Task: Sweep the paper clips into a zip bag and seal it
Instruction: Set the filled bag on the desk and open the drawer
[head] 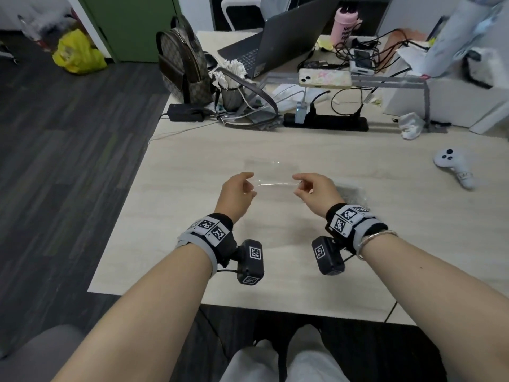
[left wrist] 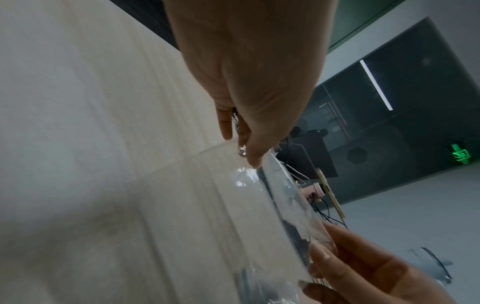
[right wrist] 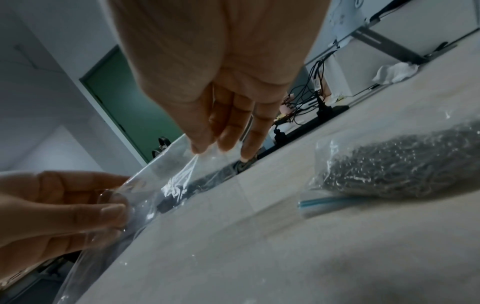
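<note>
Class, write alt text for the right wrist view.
Two hands pinch an empty clear plastic zip bag above a pale wooden table: right hand above, left hand at lower left. Another clear bag of silver paper clips lies to the right.

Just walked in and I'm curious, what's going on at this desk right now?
A person sits at a desk holding a clear zip bag stretched between both hands: the left hand pinches one end, the right hand the other. The bag looks empty. Beside the right wrist, another bag full of paper clips lies on the desk with its blue zip strip toward the person. No loose clips are visible.
</note>
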